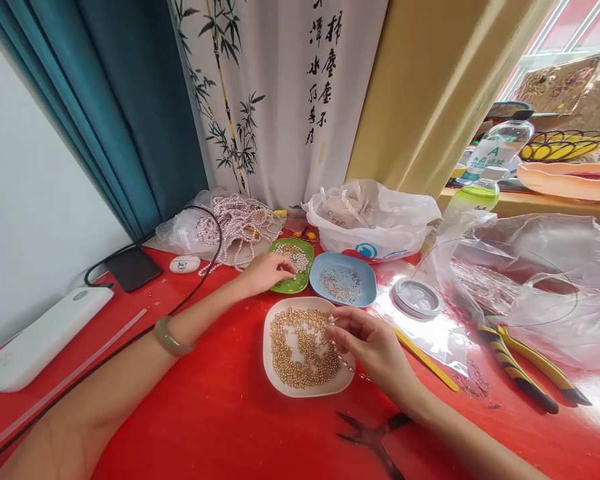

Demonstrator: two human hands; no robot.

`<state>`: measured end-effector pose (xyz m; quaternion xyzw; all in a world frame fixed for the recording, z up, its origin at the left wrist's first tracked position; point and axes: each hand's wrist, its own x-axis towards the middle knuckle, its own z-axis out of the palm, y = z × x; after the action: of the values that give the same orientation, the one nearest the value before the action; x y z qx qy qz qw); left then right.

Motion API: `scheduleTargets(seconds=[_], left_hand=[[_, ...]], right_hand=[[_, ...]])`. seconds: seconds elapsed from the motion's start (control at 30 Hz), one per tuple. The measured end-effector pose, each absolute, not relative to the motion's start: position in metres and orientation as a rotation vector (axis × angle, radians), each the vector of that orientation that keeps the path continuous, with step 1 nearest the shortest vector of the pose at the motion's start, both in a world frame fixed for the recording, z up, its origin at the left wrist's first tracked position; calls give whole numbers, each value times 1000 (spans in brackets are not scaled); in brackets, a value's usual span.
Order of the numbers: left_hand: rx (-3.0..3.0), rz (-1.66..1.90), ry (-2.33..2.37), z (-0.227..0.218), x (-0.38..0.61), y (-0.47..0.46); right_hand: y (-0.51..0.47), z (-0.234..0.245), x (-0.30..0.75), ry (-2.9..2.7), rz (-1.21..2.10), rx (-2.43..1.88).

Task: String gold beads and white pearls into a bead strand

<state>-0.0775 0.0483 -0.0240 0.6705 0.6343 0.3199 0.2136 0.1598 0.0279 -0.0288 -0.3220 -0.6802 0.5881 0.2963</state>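
Your right hand (367, 340) pinches a beaded strand (349, 365) over the edge of the white dish (269, 353), perhaps so strays land among its gold beads (290, 373). Your left hand (264, 273) dips over the green dish (295, 285); whether its fingers grip a bead, I can't tell. The blue dish (321, 263) sits close on the worktop (220, 400), seemingly for short reaches.

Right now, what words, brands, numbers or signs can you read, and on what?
"A": clear bottle; its smaller characters are blurred.
"水": white curtain; its other characters are uncertain.
Too small or blurred: marks on the white plastic bag, green-marked bottle and white device.
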Motion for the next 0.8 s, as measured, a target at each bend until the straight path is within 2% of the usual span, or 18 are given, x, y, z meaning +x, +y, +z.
scheduleTargets(seconds=[0.4, 0.8], left_hand=[[1770, 1060, 1734, -30, -63, 47], [1144, 1051, 1087, -18, -21, 25]], right_hand=[[29, -31, 160, -1812, 1610, -846], [28, -15, 162, -1752, 1619, -867]])
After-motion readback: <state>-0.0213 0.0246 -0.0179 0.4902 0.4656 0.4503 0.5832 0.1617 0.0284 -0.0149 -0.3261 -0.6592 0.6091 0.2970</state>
